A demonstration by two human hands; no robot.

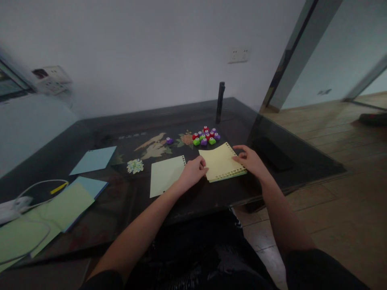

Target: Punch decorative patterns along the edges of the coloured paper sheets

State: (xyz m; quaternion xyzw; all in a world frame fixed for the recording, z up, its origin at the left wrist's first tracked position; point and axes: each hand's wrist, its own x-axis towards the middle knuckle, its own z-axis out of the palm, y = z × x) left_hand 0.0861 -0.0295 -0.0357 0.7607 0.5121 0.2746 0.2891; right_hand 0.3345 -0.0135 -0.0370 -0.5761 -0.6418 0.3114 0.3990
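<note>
A small stack of pale yellow hole-punched paper sheets [220,160] lies on the dark table before me, a greenish edge showing beneath the top sheet. My left hand [193,171] pinches the stack's left edge between thumb and fingers. At the right edge, beside the punched holes, my right hand [248,159] grips the stack with its thumb on top. A single pale green punched sheet [165,175] lies flat to the left, partly behind my left hand. Beyond the stack sits a cluster of small red, green and purple pieces with white round tops [207,136].
One purple piece [169,141] stands apart. A pile of small pale bits [135,166] lies left of the single sheet. Blue sheets [93,160], green sheets [68,205] and a white cable [27,189] cover the left side. A black upright post [220,102] rises at the back.
</note>
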